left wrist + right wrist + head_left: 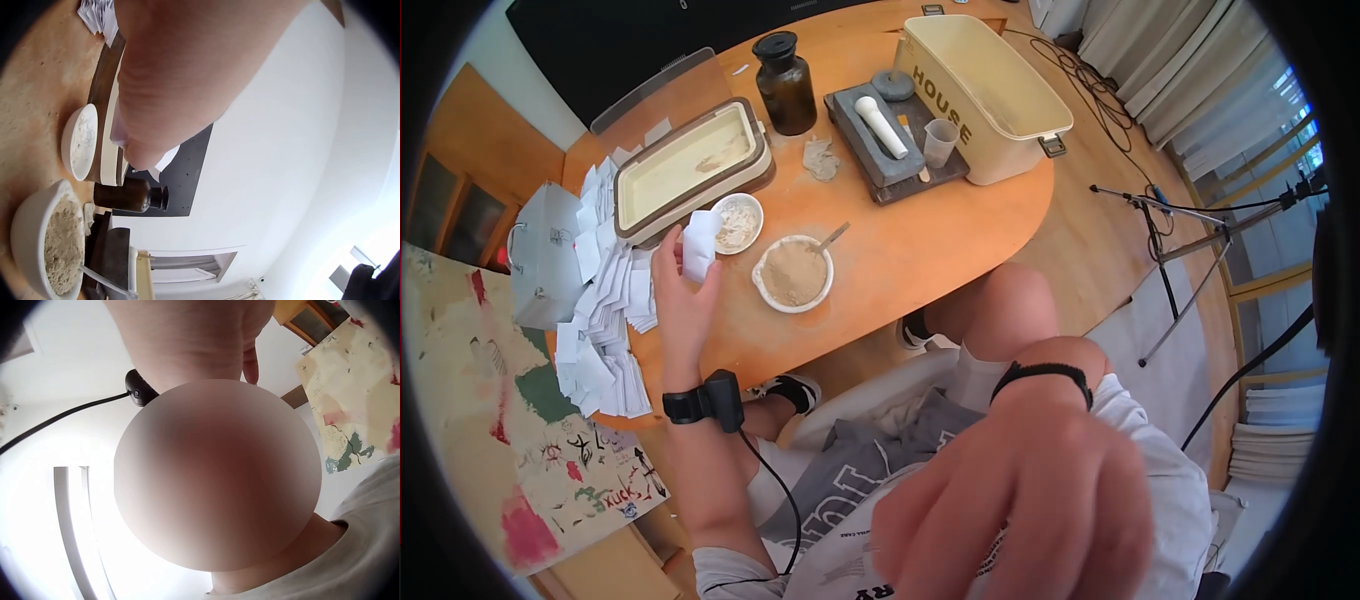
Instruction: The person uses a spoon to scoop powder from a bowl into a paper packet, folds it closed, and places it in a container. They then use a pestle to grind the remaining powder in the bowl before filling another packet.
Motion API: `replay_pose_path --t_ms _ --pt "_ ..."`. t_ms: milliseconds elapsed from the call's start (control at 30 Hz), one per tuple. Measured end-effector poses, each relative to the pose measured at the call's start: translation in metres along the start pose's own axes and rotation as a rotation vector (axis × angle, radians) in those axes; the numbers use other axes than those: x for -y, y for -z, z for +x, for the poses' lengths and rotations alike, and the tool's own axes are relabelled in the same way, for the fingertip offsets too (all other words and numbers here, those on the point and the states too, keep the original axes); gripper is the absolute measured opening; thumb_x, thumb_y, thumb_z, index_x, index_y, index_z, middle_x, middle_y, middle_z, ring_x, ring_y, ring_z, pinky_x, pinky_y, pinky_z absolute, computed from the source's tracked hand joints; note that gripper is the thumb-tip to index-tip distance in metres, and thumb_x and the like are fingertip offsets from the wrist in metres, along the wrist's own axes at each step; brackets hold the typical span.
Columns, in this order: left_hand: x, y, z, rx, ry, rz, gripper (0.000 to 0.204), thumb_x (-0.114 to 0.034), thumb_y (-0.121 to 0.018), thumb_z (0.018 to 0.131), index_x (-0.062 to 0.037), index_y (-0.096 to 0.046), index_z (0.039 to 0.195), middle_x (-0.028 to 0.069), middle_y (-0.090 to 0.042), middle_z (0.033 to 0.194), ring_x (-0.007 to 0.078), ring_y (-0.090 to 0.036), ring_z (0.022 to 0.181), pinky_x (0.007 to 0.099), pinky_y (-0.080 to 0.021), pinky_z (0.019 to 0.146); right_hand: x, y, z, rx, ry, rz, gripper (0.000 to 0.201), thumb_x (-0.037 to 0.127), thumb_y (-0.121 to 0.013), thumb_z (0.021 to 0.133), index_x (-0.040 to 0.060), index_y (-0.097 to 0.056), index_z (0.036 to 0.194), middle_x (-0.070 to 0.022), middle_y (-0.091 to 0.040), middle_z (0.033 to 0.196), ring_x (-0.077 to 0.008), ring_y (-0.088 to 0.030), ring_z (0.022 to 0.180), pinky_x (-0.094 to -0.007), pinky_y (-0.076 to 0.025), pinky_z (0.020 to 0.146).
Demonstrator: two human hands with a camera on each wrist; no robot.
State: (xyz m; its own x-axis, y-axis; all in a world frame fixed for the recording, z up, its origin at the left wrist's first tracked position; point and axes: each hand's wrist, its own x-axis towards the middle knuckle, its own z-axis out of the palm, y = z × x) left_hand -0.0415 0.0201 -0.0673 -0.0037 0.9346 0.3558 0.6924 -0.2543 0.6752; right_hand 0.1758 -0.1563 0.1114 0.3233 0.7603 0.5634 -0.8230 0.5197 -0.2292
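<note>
The left hand [687, 296] grips a folded white paper [700, 245] between thumb and fingers, beside the small white bowl [741, 224] of pale powder. To the right of that bowl is a larger white bowl [796, 275] of tan powder with a spoon handle [834, 235] sticking out. In the left wrist view, the heel of the hand covers most of the paper. Close to the head camera is the right hand [1030, 490], its back showing and its fingertips hidden. The right wrist view shows this hand [200, 337] raised beside the person's head.
Stacked folded papers [605, 310] line the table's left edge by a metal case [550, 255]. Behind the bowls are a cream tray [690, 175], a dark jar [786, 90], a crumpled lump [821, 158], a grey stone block [875, 140] with a white pestle [881, 127], and a cream bin [990, 90].
</note>
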Motion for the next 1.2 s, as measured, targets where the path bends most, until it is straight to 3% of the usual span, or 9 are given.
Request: replay_pose_path --t_ms 33,233,300,333,400,533,600,900,1200 --pt "-0.001 -0.001 -0.001 0.005 0.002 -0.002 0.066 -0.009 -0.076 0.082 -0.0026 -0.048 0.142 0.0161 -0.056 0.119 0.0288 -0.056 0.107 0.0394 -0.047 0.096 -0.001 0.015 0.0 0.243 0.001 0.083 0.015 0.001 -0.068 0.095 -0.0084 -0.07 0.107 -0.0203 -0.069 0.106 -0.0281 -0.064 0.091 -0.0315 -0.059 0.073" --pt "-0.003 0.003 -0.003 -0.003 0.0 -0.038 0.064 -0.008 -0.073 0.083 -0.0014 -0.048 0.141 0.0176 -0.055 0.123 0.0313 -0.055 0.114 0.04 -0.045 0.101 0.02 0.089 0.078 0.81 -0.442 -0.597 0.008 0.007 -0.062 0.094 0.0009 -0.068 0.094 -0.0096 -0.07 0.095 -0.0263 -0.066 0.094 -0.0353 -0.052 0.081" --pt "-0.002 0.003 -0.004 -0.005 -0.095 0.047 0.064 -0.007 -0.072 0.082 -0.0005 -0.047 0.141 0.0202 -0.055 0.124 0.0358 -0.053 0.117 0.042 -0.045 0.103 -0.008 0.144 0.094 0.715 -0.303 -1.18 0.014 0.012 -0.061 0.097 -0.0005 -0.067 0.092 -0.0094 -0.068 0.091 -0.0267 -0.065 0.082 -0.0358 -0.052 0.075" --pt "-0.006 0.004 -0.005 0.02 -0.056 0.017 0.064 -0.006 -0.069 0.082 -0.0004 -0.046 0.141 0.0223 -0.052 0.125 0.0396 -0.051 0.119 0.0437 -0.043 0.105 -0.021 0.167 0.096 0.535 -0.443 -1.396 0.015 0.013 -0.063 0.096 -0.0012 -0.066 0.095 -0.0102 -0.067 0.091 -0.0237 -0.064 0.081 -0.0337 -0.051 0.075" --pt "-0.004 0.004 -0.005 0.012 -0.061 0.039 0.063 -0.004 -0.067 0.082 -0.0007 -0.045 0.142 0.0223 -0.051 0.126 0.04 -0.051 0.119 0.0439 -0.043 0.106 -0.035 0.204 0.095 0.538 -0.464 -1.68 0.014 0.013 -0.066 0.095 -0.001 -0.066 0.099 -0.0117 -0.066 0.091 -0.0225 -0.063 0.08 -0.0324 -0.051 0.074" --pt "-0.004 0.003 -0.004 0.019 -0.088 0.055 0.064 -0.001 -0.065 0.081 -0.0018 -0.044 0.142 0.0219 -0.049 0.127 0.0411 -0.051 0.12 0.0449 -0.043 0.106 -0.05 0.225 0.082 0.621 -0.421 -1.801 0.018 0.015 -0.068 0.094 0.0 -0.067 0.103 -0.0128 -0.066 0.089 -0.0231 -0.063 0.076 -0.0327 -0.051 0.07" --pt "-0.003 0.003 -0.002 0.013 -0.104 0.056 0.064 -0.001 -0.066 0.081 -0.0022 -0.045 0.142 0.0219 -0.048 0.127 0.0411 -0.051 0.12 0.0451 -0.043 0.105 -0.056 0.224 0.08 0.596 -0.869 -1.677 0.021 0.017 -0.07 0.093 -0.0012 -0.067 0.102 -0.0174 -0.067 0.087 -0.0326 -0.066 0.081 -0.0383 -0.053 0.073" --pt "-0.001 0.003 -0.005 0.022 -0.088 0.001 0.065 -0.004 -0.072 0.081 -0.0028 -0.046 0.141 0.0211 -0.05 0.128 0.0411 -0.051 0.121 0.0458 -0.044 0.105 -0.073 0.212 0.057 0.803 -0.419 -1.614 0.012 0.01 -0.067 0.093 -0.0011 -0.069 0.097 -0.0177 -0.065 0.088 -0.0359 -0.063 0.08 -0.0415 -0.052 0.072" --pt "0.001 0.012 -0.009 0.001 -0.073 -0.047 0.065 -0.005 -0.072 0.081 -0.0031 -0.046 0.141 0.0201 -0.05 0.126 0.0406 -0.051 0.119 0.0453 -0.044 0.103 -0.065 0.18 0.069 0.782 -0.249 -1.688 0.01 0.008 -0.065 0.094 -0.0008 -0.068 0.1 -0.0165 -0.064 0.086 -0.0349 -0.063 0.079 -0.0394 -0.051 0.069"
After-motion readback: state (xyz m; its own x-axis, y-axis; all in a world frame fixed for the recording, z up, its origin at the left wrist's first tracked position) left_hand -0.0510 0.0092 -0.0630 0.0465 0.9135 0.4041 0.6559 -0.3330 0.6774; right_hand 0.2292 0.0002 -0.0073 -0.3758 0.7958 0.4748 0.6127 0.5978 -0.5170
